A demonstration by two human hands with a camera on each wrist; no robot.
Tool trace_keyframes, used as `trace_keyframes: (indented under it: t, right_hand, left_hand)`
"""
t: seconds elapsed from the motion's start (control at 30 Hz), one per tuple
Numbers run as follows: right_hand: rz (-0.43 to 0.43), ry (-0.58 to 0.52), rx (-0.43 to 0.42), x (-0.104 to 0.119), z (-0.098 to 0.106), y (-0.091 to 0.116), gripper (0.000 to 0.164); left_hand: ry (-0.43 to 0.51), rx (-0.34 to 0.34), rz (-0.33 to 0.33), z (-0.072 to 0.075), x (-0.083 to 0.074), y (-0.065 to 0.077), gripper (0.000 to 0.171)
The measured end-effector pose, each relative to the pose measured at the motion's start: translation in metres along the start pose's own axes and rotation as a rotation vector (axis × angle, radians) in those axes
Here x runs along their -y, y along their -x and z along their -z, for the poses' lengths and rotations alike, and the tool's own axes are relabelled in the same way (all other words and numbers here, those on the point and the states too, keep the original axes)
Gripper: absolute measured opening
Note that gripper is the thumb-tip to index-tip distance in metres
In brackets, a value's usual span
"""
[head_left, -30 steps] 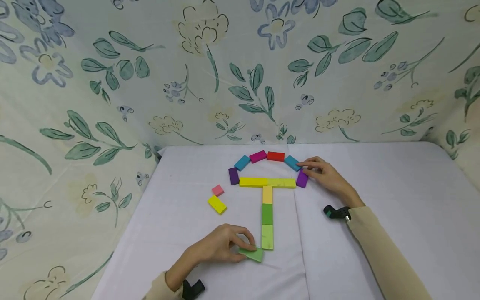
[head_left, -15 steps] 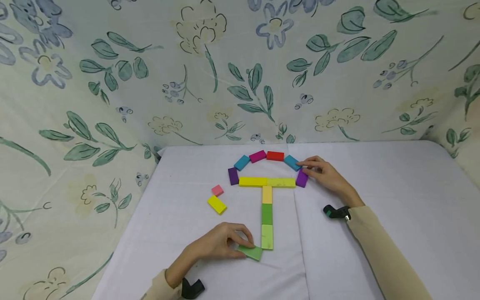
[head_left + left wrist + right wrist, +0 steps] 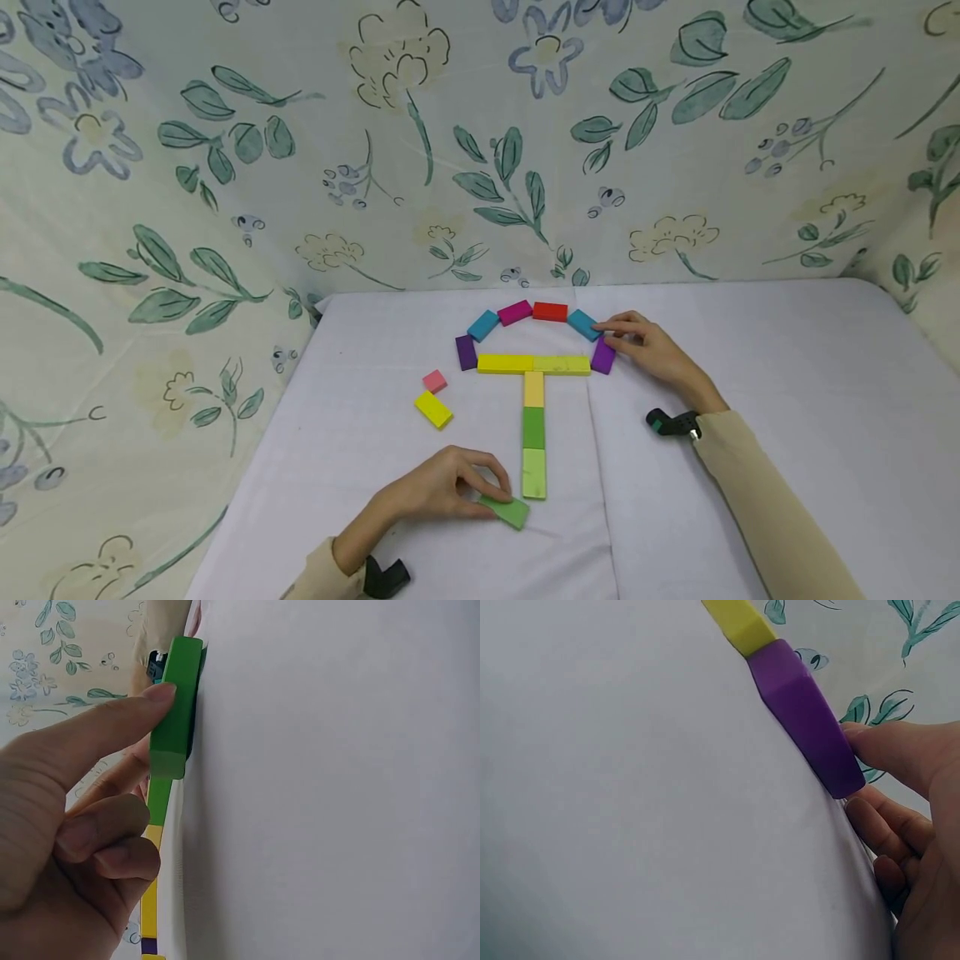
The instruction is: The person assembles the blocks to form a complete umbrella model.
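My left hand [image 3: 450, 485] pinches a light green wooden block [image 3: 507, 510] between thumb and fingers, just left of the lower end of a row of blocks. In the left wrist view, the thumb lies along the side of this green block [image 3: 174, 712], which is tilted in the head view. My right hand [image 3: 651, 353] rests at the arch's right end, fingertips at a blue block [image 3: 582, 325] and the thumb by a purple block [image 3: 603, 357]. In the right wrist view, the thumb touches the purple block [image 3: 802, 712], beside a yellow block [image 3: 742, 624].
An arch of coloured blocks, including a red block [image 3: 551, 312], tops a yellow bar [image 3: 506, 364]. Below runs a stem with a green block [image 3: 533, 427] and a light green block [image 3: 534, 473]. Loose pink [image 3: 434, 382] and yellow [image 3: 433, 410] blocks lie left on the white cloth.
The light green block in my left hand shifts slightly left, then back right and a little nearer the front edge. My right hand stays at the same blocks.
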State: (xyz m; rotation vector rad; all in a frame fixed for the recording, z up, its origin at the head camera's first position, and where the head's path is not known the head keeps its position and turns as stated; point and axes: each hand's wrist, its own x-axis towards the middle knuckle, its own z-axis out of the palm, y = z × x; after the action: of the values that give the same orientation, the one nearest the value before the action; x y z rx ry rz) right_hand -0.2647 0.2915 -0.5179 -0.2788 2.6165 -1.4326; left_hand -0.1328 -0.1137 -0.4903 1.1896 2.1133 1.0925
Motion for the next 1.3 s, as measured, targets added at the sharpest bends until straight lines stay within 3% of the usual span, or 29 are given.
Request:
trace_keyframes:
  t: [0.23,0.5,0.87,1.3]
  right_hand:
    - [0.002,0.003,-0.005,-0.0007,-0.0009,-0.0008,0.037]
    - [-0.005,0.000,-0.004,0.0005,-0.0009,-0.0007,0.037]
    - [0.005,0.015,-0.007,0.0008,-0.0006,0.0000,0.037]
    - [0.013,0.020,-0.010,0.0007,-0.0009,0.0001,0.036]
  left_hand:
    - [-0.049,-0.003,-0.010,-0.0013,0.0006,-0.0020,0.029]
    - [0.014,-0.015,0.078,0.0056,0.0020,0.0035,0.026]
    - [0.034,-0.013,0.076,0.0055,0.0025,0.0008,0.027]
    - [0.102,-0.014,0.126,0.0041,0.0032,-0.0037,0.026]
